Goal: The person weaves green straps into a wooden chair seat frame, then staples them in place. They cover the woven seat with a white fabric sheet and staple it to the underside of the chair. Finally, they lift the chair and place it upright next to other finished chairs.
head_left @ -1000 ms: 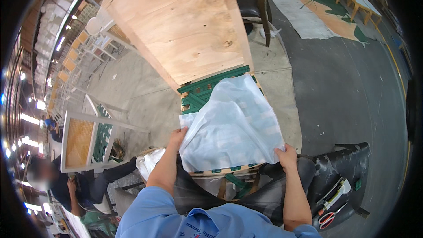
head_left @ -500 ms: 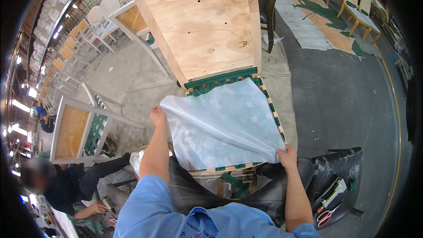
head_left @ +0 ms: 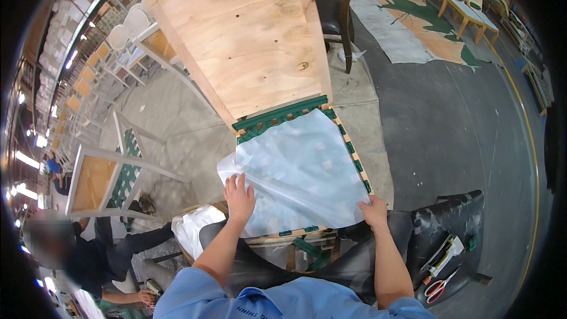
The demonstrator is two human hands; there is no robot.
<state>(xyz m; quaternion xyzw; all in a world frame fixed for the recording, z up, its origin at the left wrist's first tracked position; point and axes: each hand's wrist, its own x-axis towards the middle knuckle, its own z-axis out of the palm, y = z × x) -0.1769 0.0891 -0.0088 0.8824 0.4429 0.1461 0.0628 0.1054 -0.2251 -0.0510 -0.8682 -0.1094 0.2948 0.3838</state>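
A thin, translucent white fabric sheet [head_left: 301, 168] lies over the seat of a chair frame, with a fold running across it toward the lower right. Green webbing [head_left: 354, 156] shows along the seat's right edge and under the sheet. My left hand [head_left: 239, 198] rests on the sheet's left part, fingers spread. At the lower right corner, my right hand [head_left: 374, 211] pinches the sheet's edge. The tall bare plywood chair back [head_left: 254, 35] rises beyond the seat, with a green band [head_left: 280, 113] at its foot.
Red-handled scissors [head_left: 436, 289] and a stapler-like tool [head_left: 443, 260] lie on a black padded surface [head_left: 466, 218] at the right. A co-worker [head_left: 88, 254] sits at the lower left. A white cane-backed chair [head_left: 97, 180] lies tipped beside them; a dark chair [head_left: 342, 20] stands behind.
My left hand has let go of the sheet's upper left corner and moved down and right onto its surface. The right hand keeps its pinch. The view has shifted slightly.
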